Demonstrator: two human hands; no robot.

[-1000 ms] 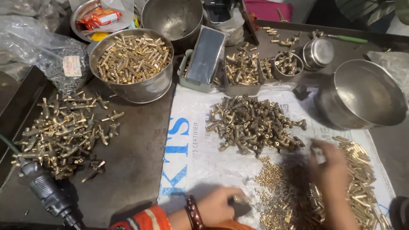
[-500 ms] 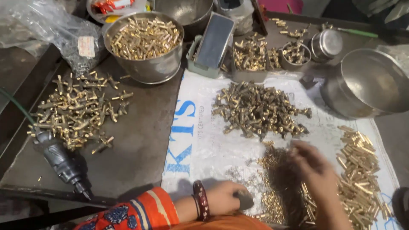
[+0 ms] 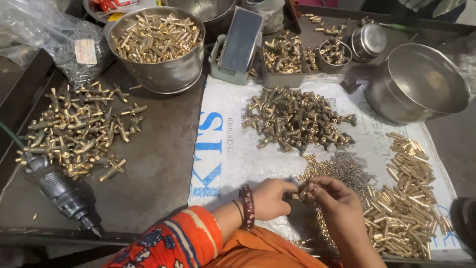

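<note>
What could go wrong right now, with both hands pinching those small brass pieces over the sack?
The left hand and right hand meet over a small brass part, right above the heap of small pins; a dropped part could vanish into it. The right forearm lies close beside the brass tube pile, so a sweep might scatter tubes off the white sack. The power driver lies near the table edge and might get knocked off.

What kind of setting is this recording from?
Likely a small hardware assembly workbench: heaps of T-shaped brass fittings, a round steel bowl of brass parts, and a grey handheld power driver lying on the dark metal table.
</note>
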